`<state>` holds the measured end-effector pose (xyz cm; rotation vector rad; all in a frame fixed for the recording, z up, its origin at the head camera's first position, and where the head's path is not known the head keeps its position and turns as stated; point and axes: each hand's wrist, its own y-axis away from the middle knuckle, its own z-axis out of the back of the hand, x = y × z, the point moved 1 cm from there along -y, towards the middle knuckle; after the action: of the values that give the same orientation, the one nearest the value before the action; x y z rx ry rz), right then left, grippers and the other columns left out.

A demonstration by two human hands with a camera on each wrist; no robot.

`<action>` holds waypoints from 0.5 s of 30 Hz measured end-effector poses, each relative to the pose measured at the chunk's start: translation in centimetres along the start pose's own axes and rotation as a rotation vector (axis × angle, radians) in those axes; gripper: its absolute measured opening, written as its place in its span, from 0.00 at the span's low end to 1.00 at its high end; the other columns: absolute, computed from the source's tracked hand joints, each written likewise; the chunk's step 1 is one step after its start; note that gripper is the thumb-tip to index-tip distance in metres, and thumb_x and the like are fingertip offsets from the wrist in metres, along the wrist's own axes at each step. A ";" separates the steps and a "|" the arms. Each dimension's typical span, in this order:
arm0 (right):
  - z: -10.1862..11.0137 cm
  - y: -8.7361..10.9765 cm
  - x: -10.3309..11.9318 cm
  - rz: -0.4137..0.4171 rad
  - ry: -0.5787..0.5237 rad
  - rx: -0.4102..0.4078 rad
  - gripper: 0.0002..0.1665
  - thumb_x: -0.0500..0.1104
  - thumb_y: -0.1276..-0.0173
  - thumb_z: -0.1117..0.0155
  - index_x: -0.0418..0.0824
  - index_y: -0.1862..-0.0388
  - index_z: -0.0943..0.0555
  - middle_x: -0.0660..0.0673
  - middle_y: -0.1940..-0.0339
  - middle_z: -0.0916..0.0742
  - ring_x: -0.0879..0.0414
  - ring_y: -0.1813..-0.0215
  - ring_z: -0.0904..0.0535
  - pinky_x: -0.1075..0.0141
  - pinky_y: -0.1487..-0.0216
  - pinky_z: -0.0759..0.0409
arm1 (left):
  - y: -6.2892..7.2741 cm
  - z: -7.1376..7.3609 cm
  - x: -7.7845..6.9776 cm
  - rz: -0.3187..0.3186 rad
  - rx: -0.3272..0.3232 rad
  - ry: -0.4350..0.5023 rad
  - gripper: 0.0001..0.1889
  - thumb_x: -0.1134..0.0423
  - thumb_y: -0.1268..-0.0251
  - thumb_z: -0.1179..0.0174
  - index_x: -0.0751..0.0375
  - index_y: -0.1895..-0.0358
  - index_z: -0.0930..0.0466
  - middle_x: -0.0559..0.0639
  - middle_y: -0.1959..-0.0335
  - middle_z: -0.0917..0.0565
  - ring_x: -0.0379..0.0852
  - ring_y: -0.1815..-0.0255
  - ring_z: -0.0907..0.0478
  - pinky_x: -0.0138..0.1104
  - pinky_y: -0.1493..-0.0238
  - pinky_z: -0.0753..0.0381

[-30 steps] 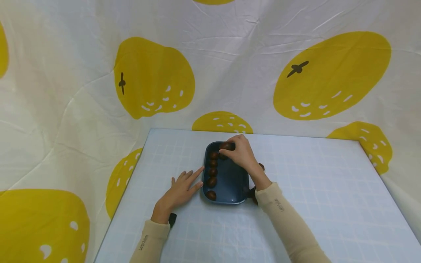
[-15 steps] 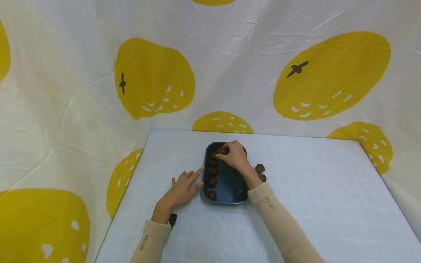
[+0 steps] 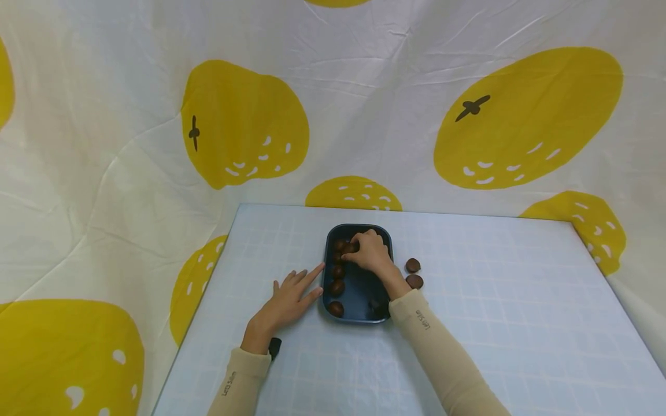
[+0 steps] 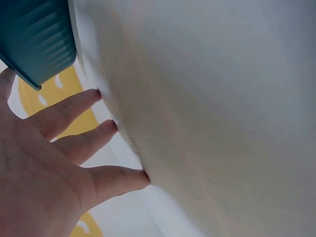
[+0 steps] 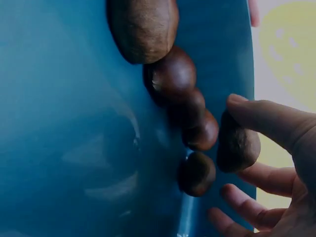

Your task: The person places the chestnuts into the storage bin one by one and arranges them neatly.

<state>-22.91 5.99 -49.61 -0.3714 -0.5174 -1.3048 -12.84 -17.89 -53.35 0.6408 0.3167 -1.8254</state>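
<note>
A dark blue tray (image 3: 360,294) with ribbed walls lies on the table, a row of several chestnuts (image 3: 337,288) along its left side. Over the tray's far part, my right hand (image 3: 372,252) pinches another chestnut (image 5: 239,148) between thumb and fingers, beside the far end of that row. On the tray's left, my left hand (image 3: 286,303) spreads its straight fingers; the index fingertip meets the rim, and the other fingertips rest on the table, as the left wrist view (image 4: 42,163) shows of the hand.
Two loose chestnuts, a nearer one (image 3: 414,281) and a farther one (image 3: 413,266), lie on the table just right of the tray. A pale checked cloth (image 3: 520,300) covers the table. Behind it hangs a white curtain (image 3: 364,115) with yellow fruit prints.
My right hand has moved a little left and nearer with the chestnut, lower into the tray. The loose chestnuts on the right have come out from behind the wrist. My left hand stays put.
</note>
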 end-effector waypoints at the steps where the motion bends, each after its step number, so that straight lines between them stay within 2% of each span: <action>1: -0.1 0.0 0.0 -0.003 0.001 0.002 0.28 0.54 0.41 0.23 0.37 0.50 0.15 0.35 0.46 0.21 0.38 0.42 0.27 0.40 0.48 0.25 | 0.0 0.0 0.0 0.001 0.002 -0.001 0.32 0.28 0.28 0.61 0.17 0.23 0.54 0.56 0.24 0.37 0.65 0.23 0.50 0.75 0.36 0.64; 7: -0.5 0.1 -0.2 -0.012 0.029 0.006 0.25 0.54 0.42 0.22 0.39 0.53 0.15 0.37 0.50 0.22 0.40 0.46 0.28 0.41 0.50 0.26 | -0.2 -0.1 0.1 0.005 0.013 -0.009 0.32 0.26 0.29 0.64 0.14 0.24 0.57 0.56 0.23 0.39 0.65 0.22 0.51 0.74 0.36 0.64; 15: -0.8 0.1 -0.3 -0.012 0.055 0.017 0.24 0.53 0.42 0.21 0.42 0.51 0.16 0.36 0.48 0.23 0.40 0.46 0.29 0.42 0.49 0.26 | -0.1 -0.1 0.0 -0.001 0.005 -0.016 0.31 0.29 0.27 0.62 0.16 0.23 0.56 0.56 0.23 0.38 0.65 0.23 0.50 0.75 0.36 0.62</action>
<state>-22.75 5.86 -50.40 -0.3179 -0.4843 -1.3182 -12.94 -17.85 -53.43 0.6293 0.3018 -1.8317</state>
